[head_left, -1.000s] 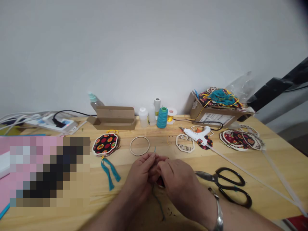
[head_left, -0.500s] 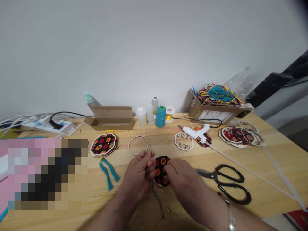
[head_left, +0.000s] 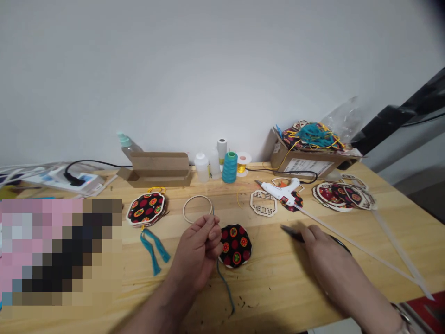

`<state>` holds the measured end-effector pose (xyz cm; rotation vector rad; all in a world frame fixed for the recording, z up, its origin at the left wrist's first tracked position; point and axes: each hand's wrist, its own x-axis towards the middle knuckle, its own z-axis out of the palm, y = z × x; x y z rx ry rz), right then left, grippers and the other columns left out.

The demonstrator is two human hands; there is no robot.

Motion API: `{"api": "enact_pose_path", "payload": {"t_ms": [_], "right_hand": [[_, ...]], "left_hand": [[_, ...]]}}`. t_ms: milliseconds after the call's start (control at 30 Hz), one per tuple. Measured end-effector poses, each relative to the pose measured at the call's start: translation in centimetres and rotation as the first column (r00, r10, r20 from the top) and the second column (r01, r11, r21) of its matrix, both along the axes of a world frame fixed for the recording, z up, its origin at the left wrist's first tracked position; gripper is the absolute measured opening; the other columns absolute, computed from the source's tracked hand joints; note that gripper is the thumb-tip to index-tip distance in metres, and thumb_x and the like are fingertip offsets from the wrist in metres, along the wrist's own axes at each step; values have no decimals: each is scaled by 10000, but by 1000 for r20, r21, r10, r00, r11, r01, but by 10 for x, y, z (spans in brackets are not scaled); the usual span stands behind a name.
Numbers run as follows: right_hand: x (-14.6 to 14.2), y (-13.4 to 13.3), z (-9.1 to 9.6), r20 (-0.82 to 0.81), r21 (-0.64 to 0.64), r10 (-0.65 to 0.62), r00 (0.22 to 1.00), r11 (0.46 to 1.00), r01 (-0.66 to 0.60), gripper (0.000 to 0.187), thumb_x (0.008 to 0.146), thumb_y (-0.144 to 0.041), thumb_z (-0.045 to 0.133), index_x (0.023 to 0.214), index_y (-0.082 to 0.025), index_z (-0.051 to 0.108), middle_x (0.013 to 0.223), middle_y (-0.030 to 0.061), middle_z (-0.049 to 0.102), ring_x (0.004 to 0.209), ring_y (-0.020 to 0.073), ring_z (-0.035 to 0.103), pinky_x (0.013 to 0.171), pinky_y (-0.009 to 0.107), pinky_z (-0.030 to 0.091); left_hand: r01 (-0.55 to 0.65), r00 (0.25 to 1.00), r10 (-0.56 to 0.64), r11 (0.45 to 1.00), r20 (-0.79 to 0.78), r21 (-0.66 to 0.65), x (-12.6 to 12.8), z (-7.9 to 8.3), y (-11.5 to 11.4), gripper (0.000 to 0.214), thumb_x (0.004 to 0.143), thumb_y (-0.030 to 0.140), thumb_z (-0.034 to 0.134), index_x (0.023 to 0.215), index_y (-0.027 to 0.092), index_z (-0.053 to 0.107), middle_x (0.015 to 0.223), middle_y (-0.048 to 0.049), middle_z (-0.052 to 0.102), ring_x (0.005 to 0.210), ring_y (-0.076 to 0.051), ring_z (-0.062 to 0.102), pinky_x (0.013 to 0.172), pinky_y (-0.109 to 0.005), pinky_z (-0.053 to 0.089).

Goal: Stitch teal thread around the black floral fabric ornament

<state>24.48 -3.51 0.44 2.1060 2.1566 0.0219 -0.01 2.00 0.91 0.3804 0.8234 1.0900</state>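
Note:
My left hand (head_left: 200,243) is closed in a pinch on a teal thread (head_left: 225,287). One short end stands up above the fingertips, and the long end hangs below to the tabletop. Right beside that hand lies a padded black fabric piece (head_left: 237,246) with red and orange flower motifs. Over to the right, my right hand (head_left: 327,257) is closed round black-handled scissors (head_left: 291,232). Their blades point left, and the hand covers most of the handles.
Behind my hands lie a wooden ring (head_left: 185,211), a lattice frame (head_left: 263,204) and a white glue gun (head_left: 283,191). A tasselled ornament (head_left: 146,209) sits left. Teal thread spool (head_left: 230,168), bottles (head_left: 202,168) and a filled cardboard box (head_left: 306,166) stand by the wall.
My right hand has left the fabric piece, moved right and taken hold of the scissors, which have turned slightly. My left hand keeps its pinch on the thread.

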Motion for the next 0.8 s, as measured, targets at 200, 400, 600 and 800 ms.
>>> {"api": "enact_pose_path", "payload": {"t_ms": [200, 400, 600, 800], "right_hand": [[-24, 21, 25, -466, 57, 63, 883, 998, -41, 245, 781, -71, 394, 887, -163, 595, 863, 95, 568, 752, 194, 539, 665, 314, 409], [-91, 44, 23, -830, -524, -557, -33, 798, -298, 266, 773, -410, 523, 747, -149, 567, 487, -78, 316, 390, 40, 230, 373, 184, 157], [-109, 67, 9, -634, -492, -633, -444, 774, -400, 304, 653, -374, 678, 691, -122, 512, 469, -109, 258, 395, 10, 142, 369, 169, 59], [-106, 72, 11, -682, -439, -512, -522, 857, -268, 308, 612, -282, 718, 639, -151, 440, 473, -106, 301, 394, 11, 201, 354, 152, 105]], "left_hand": [[20, 1000, -20, 1000, -18, 14, 1, 1, 0, 179, 707, 240, 650, 702, 134, 506, 480, 89, 369, 379, -7, 197, 363, -145, 144], [35, 998, -31, 996, -59, 76, 2, 3, -3, 164, 748, 264, 611, 700, 147, 505, 475, 85, 376, 392, -21, 212, 382, -152, 167], [63, 990, -50, 994, -131, 90, 5, 2, -6, 177, 749, 285, 607, 684, 148, 516, 462, 82, 384, 389, -24, 231, 386, -162, 161], [101, 981, -88, 993, -174, 65, 8, -3, -7, 183, 746, 305, 604, 676, 158, 523, 438, 88, 368, 379, -32, 240, 383, -166, 171]]}}
